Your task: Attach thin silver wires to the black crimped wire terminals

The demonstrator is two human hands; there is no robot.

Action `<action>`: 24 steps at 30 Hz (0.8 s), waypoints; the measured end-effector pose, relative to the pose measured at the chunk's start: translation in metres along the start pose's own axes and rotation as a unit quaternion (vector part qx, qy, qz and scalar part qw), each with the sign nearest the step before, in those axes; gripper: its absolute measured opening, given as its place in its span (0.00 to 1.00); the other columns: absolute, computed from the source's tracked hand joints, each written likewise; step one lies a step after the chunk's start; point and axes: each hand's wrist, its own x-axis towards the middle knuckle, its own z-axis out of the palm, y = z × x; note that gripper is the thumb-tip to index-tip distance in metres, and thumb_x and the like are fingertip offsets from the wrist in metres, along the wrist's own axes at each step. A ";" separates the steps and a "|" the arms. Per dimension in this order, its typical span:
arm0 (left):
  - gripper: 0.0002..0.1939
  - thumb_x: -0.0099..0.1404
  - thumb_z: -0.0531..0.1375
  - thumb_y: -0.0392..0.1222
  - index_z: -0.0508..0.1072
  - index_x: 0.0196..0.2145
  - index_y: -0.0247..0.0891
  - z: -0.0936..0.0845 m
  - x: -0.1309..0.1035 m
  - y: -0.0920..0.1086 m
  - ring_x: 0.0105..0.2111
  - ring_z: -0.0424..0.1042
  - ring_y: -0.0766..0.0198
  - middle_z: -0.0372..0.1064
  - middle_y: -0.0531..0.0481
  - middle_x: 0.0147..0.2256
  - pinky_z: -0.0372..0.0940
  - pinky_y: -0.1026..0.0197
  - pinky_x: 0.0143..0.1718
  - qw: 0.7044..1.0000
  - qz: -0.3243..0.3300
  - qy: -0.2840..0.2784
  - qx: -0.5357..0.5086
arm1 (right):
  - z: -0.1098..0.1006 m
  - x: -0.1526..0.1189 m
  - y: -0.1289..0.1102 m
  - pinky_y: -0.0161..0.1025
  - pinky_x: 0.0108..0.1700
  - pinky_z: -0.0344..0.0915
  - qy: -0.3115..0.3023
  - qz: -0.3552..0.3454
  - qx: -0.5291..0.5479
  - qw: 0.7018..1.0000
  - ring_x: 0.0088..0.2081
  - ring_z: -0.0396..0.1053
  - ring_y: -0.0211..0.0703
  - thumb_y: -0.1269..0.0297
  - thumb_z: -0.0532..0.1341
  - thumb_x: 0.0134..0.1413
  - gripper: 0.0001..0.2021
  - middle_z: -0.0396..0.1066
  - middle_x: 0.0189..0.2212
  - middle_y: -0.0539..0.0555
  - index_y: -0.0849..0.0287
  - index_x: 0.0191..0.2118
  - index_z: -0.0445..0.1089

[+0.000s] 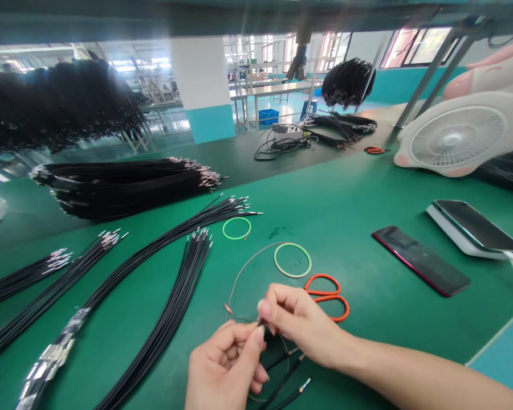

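My left hand [233, 364] and my right hand [297, 319] meet at the lower middle, fingertips almost touching. Both pinch a short dark end of a black cable between thumb and forefinger. Below them several black cables [282, 384] with bare metal ends lie on the green mat, partly hidden by my hands. A thin wire [239, 273] curves from near my fingers up to a green ring [293, 260]. Orange-handled scissors [340, 307] lie just behind my right hand, their blades hidden. A smaller green ring [236, 228] rests further back.
Bundles of black cables [162, 336] spread over the left side, with a thick coil [123, 188] behind them. To the right are a dark phone [421, 259], a white device [474, 230] and a white fan [461, 136]. A shelf edge [256, 17] spans overhead.
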 end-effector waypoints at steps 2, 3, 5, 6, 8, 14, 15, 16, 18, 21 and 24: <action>0.16 0.48 0.70 0.52 0.78 0.22 0.34 0.000 0.000 0.001 0.12 0.65 0.72 0.66 0.55 0.17 0.60 0.72 0.10 1.000 0.000 0.000 -0.006 | -0.002 0.000 -0.001 0.30 0.21 0.50 0.000 -0.004 0.001 1.000 0.20 0.54 0.31 0.44 0.54 0.60 0.23 0.62 0.19 0.47 0.61 0.28 0.67; 0.16 0.48 0.70 0.52 0.78 0.22 0.34 0.000 0.000 0.002 0.12 0.65 0.72 0.67 0.55 0.17 0.60 0.72 0.11 1.000 -0.001 -0.001 -0.008 | -0.003 0.000 -0.001 0.31 0.20 0.49 0.003 -0.008 0.000 1.000 0.19 0.54 0.31 0.44 0.52 0.62 0.25 0.62 0.19 0.47 0.62 0.30 0.68; 0.15 0.47 0.70 0.51 0.78 0.23 0.34 0.000 -0.001 0.002 0.12 0.64 0.73 0.66 0.55 0.17 0.60 0.73 0.11 1.000 -0.002 -0.001 -0.010 | -0.004 -0.001 -0.003 0.31 0.21 0.49 0.008 -0.016 -0.013 1.000 0.19 0.53 0.31 0.44 0.51 0.62 0.25 0.63 0.19 0.47 0.62 0.31 0.70; 0.15 0.47 0.70 0.51 0.78 0.23 0.35 0.000 -0.001 0.003 0.12 0.64 0.73 0.66 0.55 0.17 0.60 0.73 0.11 1.000 -0.003 -0.002 -0.011 | -0.004 -0.002 -0.003 0.31 0.21 0.49 0.007 -0.017 -0.026 0.999 0.20 0.54 0.31 0.45 0.52 0.62 0.24 0.63 0.19 0.47 0.62 0.31 0.70; 0.15 0.47 0.70 0.50 0.78 0.23 0.35 0.000 -0.002 0.002 0.12 0.64 0.74 0.66 0.56 0.16 0.60 0.74 0.11 1.000 -0.003 -0.002 -0.013 | -0.005 -0.002 -0.004 0.31 0.23 0.50 0.003 -0.017 -0.049 0.999 0.21 0.54 0.31 0.46 0.55 0.61 0.22 0.63 0.20 0.47 0.62 0.30 0.69; 0.13 0.49 0.70 0.49 0.78 0.23 0.35 0.001 -0.002 0.001 0.12 0.65 0.74 0.66 0.55 0.17 0.60 0.74 0.11 1.000 0.011 0.004 -0.008 | -0.004 -0.002 0.000 0.30 0.23 0.52 0.001 -0.008 -0.015 1.000 0.22 0.56 0.31 0.47 0.58 0.59 0.20 0.62 0.20 0.46 0.61 0.28 0.65; 0.13 0.49 0.69 0.49 0.78 0.23 0.36 0.001 -0.002 0.000 0.12 0.65 0.74 0.66 0.56 0.18 0.60 0.74 0.11 1.000 0.016 0.004 -0.007 | -0.004 -0.002 0.000 0.30 0.22 0.50 0.000 -0.005 -0.005 1.000 0.20 0.54 0.30 0.46 0.56 0.60 0.21 0.61 0.19 0.46 0.61 0.28 0.65; 0.12 0.49 0.69 0.49 0.78 0.23 0.36 0.001 -0.002 0.000 0.12 0.65 0.74 0.66 0.56 0.18 0.60 0.74 0.11 1.000 0.020 0.003 -0.007 | -0.003 -0.002 0.001 0.30 0.21 0.49 -0.001 -0.004 0.004 1.000 0.19 0.52 0.30 0.46 0.56 0.59 0.21 0.61 0.19 0.45 0.61 0.29 0.65; 0.12 0.50 0.69 0.48 0.78 0.22 0.36 0.001 -0.003 0.000 0.12 0.65 0.74 0.64 0.57 0.17 0.60 0.74 0.11 1.000 0.026 0.001 -0.004 | -0.001 -0.002 0.000 0.30 0.22 0.51 0.001 -0.007 0.022 1.000 0.20 0.54 0.30 0.47 0.61 0.56 0.20 0.62 0.19 0.45 0.60 0.28 0.64; 0.11 0.51 0.68 0.48 0.78 0.22 0.37 0.002 -0.004 -0.002 0.12 0.65 0.74 0.62 0.58 0.17 0.60 0.74 0.11 0.999 0.034 0.001 0.002 | 0.001 -0.002 -0.002 0.30 0.24 0.53 0.020 -0.008 0.008 1.000 0.22 0.56 0.30 0.50 0.67 0.49 0.19 0.62 0.19 0.44 0.59 0.26 0.61; 0.10 0.52 0.67 0.47 0.79 0.24 0.37 0.002 -0.005 -0.003 0.13 0.65 0.73 0.63 0.58 0.17 0.60 0.74 0.12 0.999 0.039 0.000 0.010 | 0.000 -0.001 -0.002 0.30 0.23 0.51 0.027 -0.005 -0.035 0.999 0.21 0.55 0.30 0.49 0.65 0.51 0.20 0.62 0.18 0.45 0.60 0.25 0.62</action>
